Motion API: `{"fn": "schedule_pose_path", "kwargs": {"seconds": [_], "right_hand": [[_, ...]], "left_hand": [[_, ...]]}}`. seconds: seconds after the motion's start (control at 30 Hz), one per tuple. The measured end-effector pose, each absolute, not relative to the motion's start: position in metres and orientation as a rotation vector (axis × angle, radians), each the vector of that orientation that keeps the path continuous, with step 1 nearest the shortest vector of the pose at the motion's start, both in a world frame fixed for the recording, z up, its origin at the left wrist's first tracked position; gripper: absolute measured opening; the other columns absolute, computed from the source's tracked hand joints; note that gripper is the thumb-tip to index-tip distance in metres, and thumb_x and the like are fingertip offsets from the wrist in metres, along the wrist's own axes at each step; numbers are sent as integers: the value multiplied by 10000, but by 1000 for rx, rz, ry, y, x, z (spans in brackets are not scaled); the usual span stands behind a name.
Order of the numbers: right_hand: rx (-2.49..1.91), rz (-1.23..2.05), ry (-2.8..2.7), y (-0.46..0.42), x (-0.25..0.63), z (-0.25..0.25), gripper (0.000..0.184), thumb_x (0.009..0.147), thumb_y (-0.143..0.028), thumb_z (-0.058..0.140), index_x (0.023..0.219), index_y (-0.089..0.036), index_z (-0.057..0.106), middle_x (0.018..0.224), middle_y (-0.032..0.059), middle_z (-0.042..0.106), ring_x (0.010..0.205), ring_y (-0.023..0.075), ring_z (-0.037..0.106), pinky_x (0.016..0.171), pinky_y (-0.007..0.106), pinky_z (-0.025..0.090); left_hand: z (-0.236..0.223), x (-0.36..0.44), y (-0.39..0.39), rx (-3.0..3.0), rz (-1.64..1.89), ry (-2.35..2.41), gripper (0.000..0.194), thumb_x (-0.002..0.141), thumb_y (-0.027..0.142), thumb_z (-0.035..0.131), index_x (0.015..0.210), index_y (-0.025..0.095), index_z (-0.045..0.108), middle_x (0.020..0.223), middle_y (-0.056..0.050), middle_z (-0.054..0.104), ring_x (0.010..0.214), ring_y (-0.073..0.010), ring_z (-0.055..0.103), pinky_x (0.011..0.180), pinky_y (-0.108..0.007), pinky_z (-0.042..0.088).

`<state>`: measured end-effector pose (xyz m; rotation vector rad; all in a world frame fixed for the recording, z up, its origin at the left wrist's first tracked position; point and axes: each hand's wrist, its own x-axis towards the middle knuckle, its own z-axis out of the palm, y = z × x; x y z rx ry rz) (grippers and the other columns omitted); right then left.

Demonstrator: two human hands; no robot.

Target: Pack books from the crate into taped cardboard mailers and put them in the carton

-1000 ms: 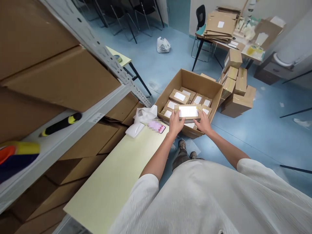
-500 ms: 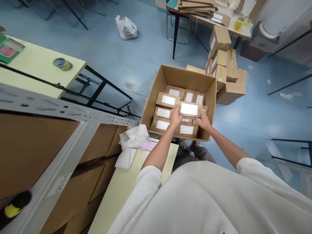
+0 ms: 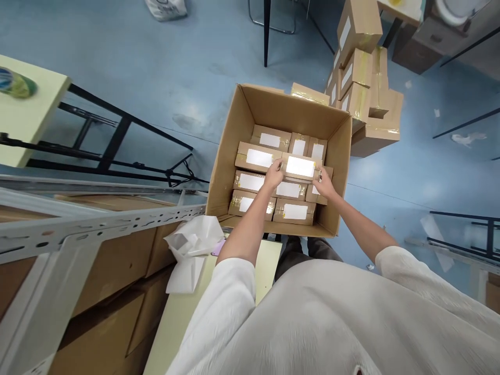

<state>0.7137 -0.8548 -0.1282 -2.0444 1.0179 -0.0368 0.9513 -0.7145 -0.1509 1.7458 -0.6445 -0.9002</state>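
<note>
In front of me stands a large open carton [image 3: 299, 107] holding several small labelled cardboard boxes. One small cardboard box [image 3: 300, 167] with a white label is between my hands in the upper layer. My left hand [image 3: 274, 174] closes on its left end, and my right hand [image 3: 323, 183] closes on its right end. Another labelled box [image 3: 257, 158] lies just left of it, end to end. In the rows nearer me are a box [image 3: 295, 211] and others with white labels, partly hidden by my left forearm.
Taped boxes [image 3: 359, 67] are stacked on the floor beyond the carton's right corner. To the left are a metal shelf [image 3: 117, 224] with cartons and a pale table [image 3: 172, 333] bearing white foam sheet [image 3: 191, 255]. Another table [image 3: 35, 78] holds a tape roll.
The held box has moved away from me and now lines up with the box at its left. My view has tipped down, closer over the carton.
</note>
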Motion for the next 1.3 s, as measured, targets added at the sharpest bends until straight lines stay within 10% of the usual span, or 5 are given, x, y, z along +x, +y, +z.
{"fn": "schedule_pose_path", "kwargs": {"seconds": [0.67,1.03,1.3], "right_hand": [[-1882,63,942,-862,725,-144,1028,837,-299,614,1792,-251,239,1794,137,297,1627,351,385,1300,583,432],[-2004,267,983,-872,738,-172,1104,840,-339,653,1814,-213,148,1853,160,165,1641,391,381,1341,607,343],[-1981,216,918,-870,730,-174,1085,894,-430,680,1812,-213,145,1871,156,87,1721,383,186,1368,627,251]], "left_hand": [[-152,949,-709,1974,-839,-686,692,861,137,569,1539,268,625,1688,-37,562,1624,-262,446,1358,-479,384],[-187,947,-731,2151,-960,-839,930,816,239,742,1700,199,458,1851,-147,241,1705,-448,227,1378,-629,276],[-191,946,-725,2130,-859,-897,792,907,211,643,1680,224,475,1823,-165,263,1648,-420,375,1322,-612,387]]}}
